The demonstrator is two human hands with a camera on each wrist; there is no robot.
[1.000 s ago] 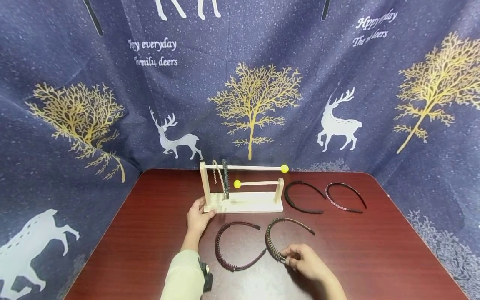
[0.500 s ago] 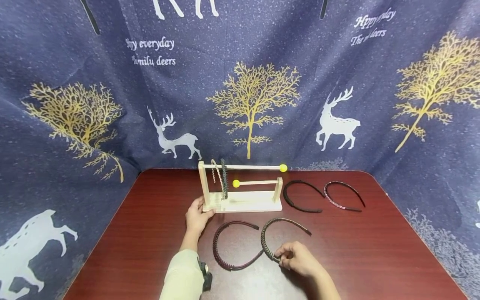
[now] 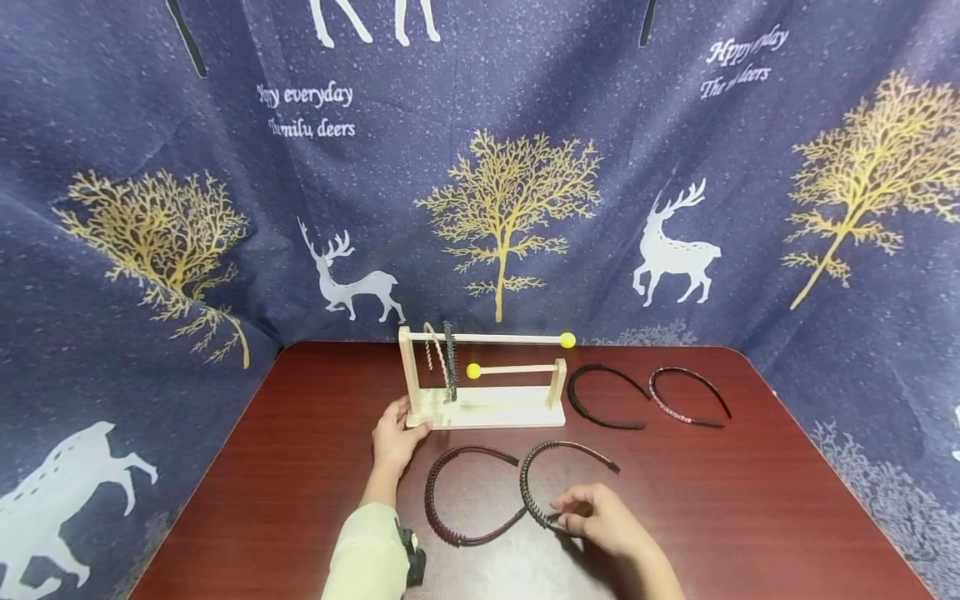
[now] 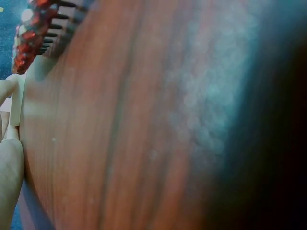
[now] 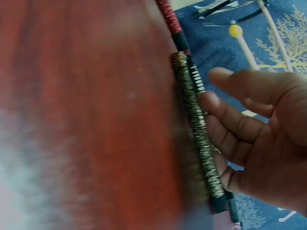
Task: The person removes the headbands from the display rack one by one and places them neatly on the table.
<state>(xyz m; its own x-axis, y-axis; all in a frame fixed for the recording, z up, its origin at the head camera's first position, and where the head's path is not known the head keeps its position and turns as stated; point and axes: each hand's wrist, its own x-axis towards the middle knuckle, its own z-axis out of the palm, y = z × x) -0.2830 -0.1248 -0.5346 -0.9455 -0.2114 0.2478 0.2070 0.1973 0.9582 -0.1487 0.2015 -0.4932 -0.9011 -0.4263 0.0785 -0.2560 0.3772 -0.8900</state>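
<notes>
My left hand (image 3: 393, 437) grips the left end of a wooden headband stand (image 3: 495, 410), thumb at the front of its base. In the left wrist view, fingers close on the pale base edge (image 4: 18, 103). A beige twisted headband (image 3: 430, 342) and a dark toothed headband (image 3: 452, 367) hang on the upper rod. My right hand (image 3: 606, 521) is beside the near end of a gold-and-black toothed headband (image 3: 527, 487) lying on the table. Thumb and forefinger stand apart, as the right wrist view shows, with the gold headband (image 5: 199, 129) running past the fingertips.
A dark red toothed headband (image 3: 432, 500) lies just left of the gold one. Farther right are a black headband (image 3: 576, 398) and a pink-patterned one (image 3: 667, 408). The stand's rods end in yellow balls (image 3: 567, 340). A deer-print cloth (image 3: 360, 208) hangs behind the table.
The gold headband has slid a little left, up against the dark red one, with my right hand following. The right thumb and forefinger have parted from it. The left hand stays on the stand.
</notes>
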